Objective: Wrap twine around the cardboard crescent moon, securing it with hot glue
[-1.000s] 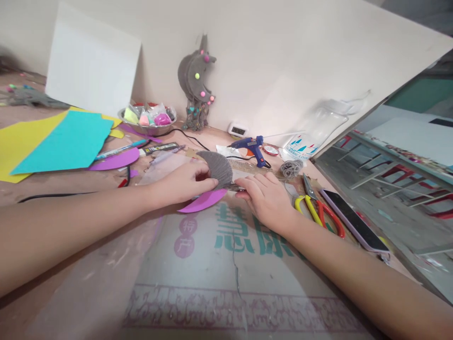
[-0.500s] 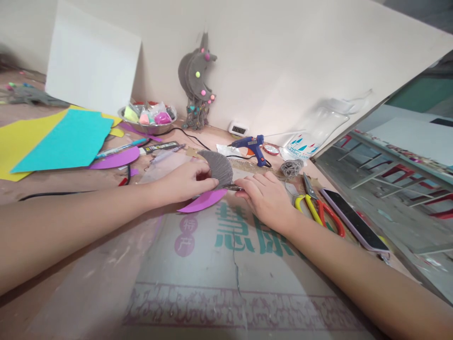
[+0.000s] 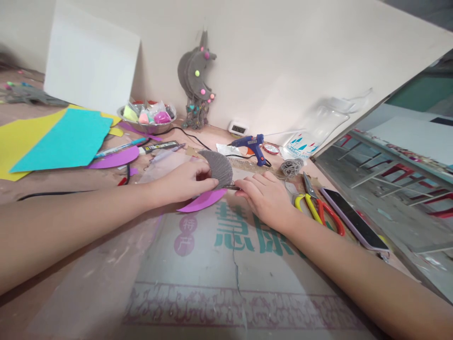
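My left hand (image 3: pixel 193 180) is closed on a grey, yarn-covered curved piece (image 3: pixel 222 169), with the thumb along its near edge. Just under that hand lies a purple curved paper piece (image 3: pixel 202 200); whether the two are joined I cannot tell. At the grey piece's lower right edge, my right hand (image 3: pixel 264 196) pinches a thin dark thing (image 3: pixel 231 187), too small to name. Both hands are over a clear plastic sheet (image 3: pixel 198 269) with printed characters on it.
To the right lie scissors (image 3: pixel 320 210), a phone (image 3: pixel 356 219) and a ball of grey yarn (image 3: pixel 292 166). A blue glue gun (image 3: pixel 253 144) and a small clock (image 3: pixel 238 128) stand behind. Turquoise paper (image 3: pixel 65 139) and a metal bowl (image 3: pixel 146 126) are at left. A moon ornament (image 3: pixel 191 71) hangs on the wall.
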The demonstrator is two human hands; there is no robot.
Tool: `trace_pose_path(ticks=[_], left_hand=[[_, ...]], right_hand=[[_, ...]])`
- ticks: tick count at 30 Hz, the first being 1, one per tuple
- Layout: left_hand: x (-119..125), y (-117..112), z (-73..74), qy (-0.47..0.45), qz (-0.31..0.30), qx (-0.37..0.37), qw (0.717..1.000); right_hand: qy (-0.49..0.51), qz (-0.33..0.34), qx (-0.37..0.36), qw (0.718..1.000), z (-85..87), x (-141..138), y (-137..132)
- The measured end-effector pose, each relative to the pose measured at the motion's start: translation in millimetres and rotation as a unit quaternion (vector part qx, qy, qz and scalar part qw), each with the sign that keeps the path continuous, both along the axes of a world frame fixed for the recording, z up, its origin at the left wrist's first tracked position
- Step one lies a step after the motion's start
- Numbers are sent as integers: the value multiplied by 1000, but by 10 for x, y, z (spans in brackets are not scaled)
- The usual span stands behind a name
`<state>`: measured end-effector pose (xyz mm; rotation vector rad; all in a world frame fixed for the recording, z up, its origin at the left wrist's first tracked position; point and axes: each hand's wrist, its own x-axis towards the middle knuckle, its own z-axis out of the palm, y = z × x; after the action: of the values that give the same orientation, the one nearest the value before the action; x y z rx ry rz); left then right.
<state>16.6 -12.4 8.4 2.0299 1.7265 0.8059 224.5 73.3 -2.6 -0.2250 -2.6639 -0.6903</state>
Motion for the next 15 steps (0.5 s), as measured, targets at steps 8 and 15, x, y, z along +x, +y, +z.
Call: trace_pose_path(ticks=[8,15], left_hand=[[-10,-9,23,4,14,8,1000],[-8,-7,3,-8,9,5,1000]], right_hand=[[20,-16,-11,1000,-33,9,14],[22,-11,-20,999,-32,8,15]])
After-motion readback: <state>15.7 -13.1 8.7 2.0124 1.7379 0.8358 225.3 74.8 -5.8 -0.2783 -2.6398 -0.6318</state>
